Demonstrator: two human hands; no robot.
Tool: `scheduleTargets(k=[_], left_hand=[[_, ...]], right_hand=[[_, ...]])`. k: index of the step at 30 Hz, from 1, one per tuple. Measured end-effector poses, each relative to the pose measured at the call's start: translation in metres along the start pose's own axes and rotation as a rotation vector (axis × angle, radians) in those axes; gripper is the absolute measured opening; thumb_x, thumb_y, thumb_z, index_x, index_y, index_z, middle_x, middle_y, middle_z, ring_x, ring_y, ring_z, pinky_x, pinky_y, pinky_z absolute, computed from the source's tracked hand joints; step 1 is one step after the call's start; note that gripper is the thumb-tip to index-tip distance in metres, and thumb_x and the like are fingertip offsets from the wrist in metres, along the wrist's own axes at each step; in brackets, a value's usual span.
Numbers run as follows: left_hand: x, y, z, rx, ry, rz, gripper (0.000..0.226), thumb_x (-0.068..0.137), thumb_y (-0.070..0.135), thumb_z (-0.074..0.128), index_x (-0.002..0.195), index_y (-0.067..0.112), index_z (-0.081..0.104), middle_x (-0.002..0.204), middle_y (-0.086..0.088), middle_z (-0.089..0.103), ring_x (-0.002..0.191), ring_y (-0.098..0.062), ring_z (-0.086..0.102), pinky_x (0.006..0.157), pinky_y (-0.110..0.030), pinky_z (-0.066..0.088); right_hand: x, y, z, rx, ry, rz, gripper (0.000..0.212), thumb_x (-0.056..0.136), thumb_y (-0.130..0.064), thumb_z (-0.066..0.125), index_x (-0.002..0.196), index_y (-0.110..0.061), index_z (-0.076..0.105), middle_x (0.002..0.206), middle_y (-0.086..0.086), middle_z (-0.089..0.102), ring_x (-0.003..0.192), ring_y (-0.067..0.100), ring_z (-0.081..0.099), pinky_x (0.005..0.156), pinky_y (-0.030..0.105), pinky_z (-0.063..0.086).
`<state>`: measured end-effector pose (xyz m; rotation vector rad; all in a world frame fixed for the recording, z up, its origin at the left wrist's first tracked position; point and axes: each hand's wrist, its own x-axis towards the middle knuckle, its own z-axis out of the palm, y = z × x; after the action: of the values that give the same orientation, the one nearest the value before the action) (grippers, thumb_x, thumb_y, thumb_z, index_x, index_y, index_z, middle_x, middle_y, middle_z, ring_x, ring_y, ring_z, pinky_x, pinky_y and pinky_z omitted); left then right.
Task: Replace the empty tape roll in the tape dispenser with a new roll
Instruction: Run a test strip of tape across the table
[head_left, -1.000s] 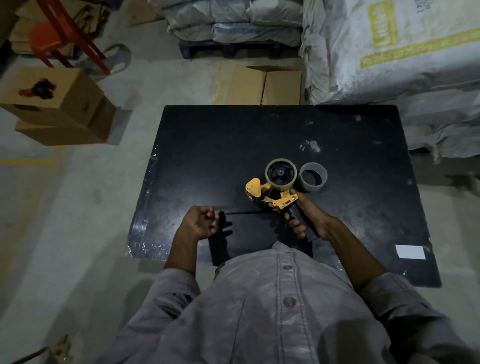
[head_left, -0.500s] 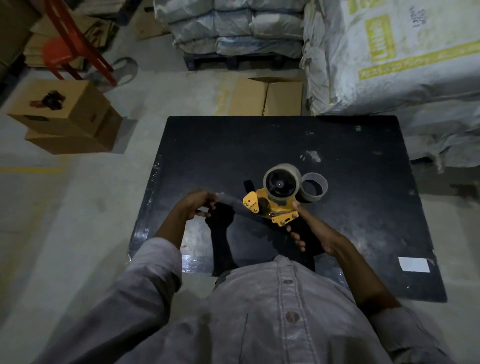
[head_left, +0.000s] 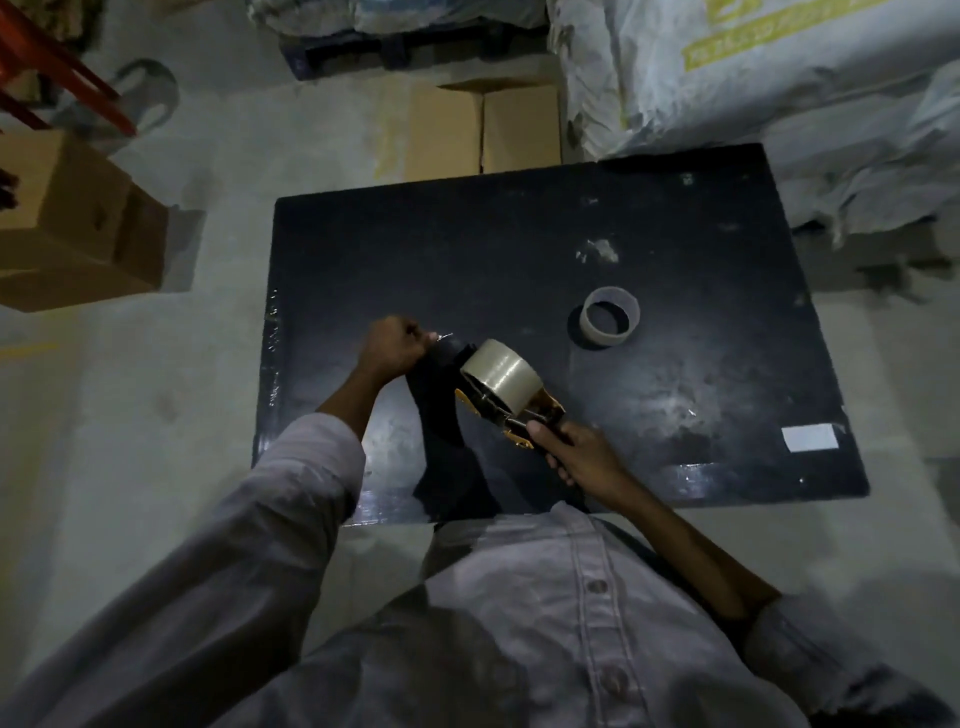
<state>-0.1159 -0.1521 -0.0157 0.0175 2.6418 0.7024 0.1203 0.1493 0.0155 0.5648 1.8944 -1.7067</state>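
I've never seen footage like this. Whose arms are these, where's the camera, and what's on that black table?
No machine here: a person wears a camera on the head, looking down at their own hands. The right hand grips the handle of a yellow tape dispenser, held over the black table, with a full tape roll mounted on it. The left hand is curled and appears to pinch the tape end. The empty core stands on the table beyond, apart from both hands. A white label lies near the right edge.
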Motion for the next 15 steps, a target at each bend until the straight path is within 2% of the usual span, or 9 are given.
scheduleTargets(k=[3,5,6,8,12,15], left_hand=[[0.013,-0.002,0.007,0.039,-0.008,0.002,0.034,0.101,0.045,0.078,0.076,0.024,0.07,0.076,-0.002,0.072,0.077,-0.026,0.071,0.068,-0.037,0.056],[0.021,-0.002,0.01,0.053,-0.006,0.02,0.038,0.101,0.044,0.078,0.07,0.026,0.066,0.071,0.004,0.068,0.076,-0.025,0.071,0.066,-0.033,0.048],[0.024,-0.002,0.012,0.061,-0.013,0.02,0.039,0.101,0.041,0.078,0.068,0.027,0.064,0.069,0.007,0.065,0.077,-0.026,0.072,0.067,-0.032,0.046],[0.029,-0.007,0.017,0.09,-0.05,0.015,0.038,0.102,0.039,0.075,0.068,0.03,0.062,0.069,0.008,0.062,0.083,-0.029,0.075,0.069,-0.033,0.047],[0.028,-0.012,0.024,0.152,-0.119,0.037,0.044,0.099,0.057,0.067,0.07,0.026,0.056,0.081,-0.003,0.065,0.091,-0.035,0.075,0.081,-0.041,0.059],[0.027,-0.008,0.016,0.183,-0.089,0.015,0.054,0.098,0.067,0.071,0.071,0.025,0.052,0.084,-0.005,0.065,0.089,-0.032,0.071,0.083,-0.043,0.059]], right_hand=[[-0.004,0.004,0.025,0.055,0.078,0.022,0.041,0.1,-0.061,0.074,0.083,-0.025,0.066,0.071,0.004,0.058,0.057,0.012,0.05,0.053,0.025,0.039],[-0.003,0.005,0.038,0.051,0.14,0.029,0.035,0.104,-0.048,0.074,0.08,-0.025,0.064,0.065,-0.003,0.058,0.053,0.005,0.049,0.052,0.018,0.04],[-0.001,0.005,0.043,0.045,0.155,0.032,0.034,0.104,-0.048,0.074,0.079,-0.027,0.064,0.062,-0.009,0.059,0.053,0.002,0.05,0.053,0.016,0.04],[0.002,0.005,0.052,0.022,0.169,0.052,0.033,0.101,-0.057,0.073,0.081,-0.032,0.066,0.06,-0.016,0.063,0.056,0.0,0.055,0.059,0.018,0.044],[0.009,0.012,0.061,-0.032,0.211,0.1,0.043,0.092,-0.082,0.068,0.08,-0.041,0.072,0.062,-0.017,0.067,0.062,0.005,0.062,0.069,0.03,0.048],[0.006,0.012,0.066,-0.063,0.242,0.084,0.043,0.095,-0.081,0.066,0.066,-0.049,0.07,0.058,-0.013,0.064,0.061,0.006,0.062,0.072,0.033,0.048]])
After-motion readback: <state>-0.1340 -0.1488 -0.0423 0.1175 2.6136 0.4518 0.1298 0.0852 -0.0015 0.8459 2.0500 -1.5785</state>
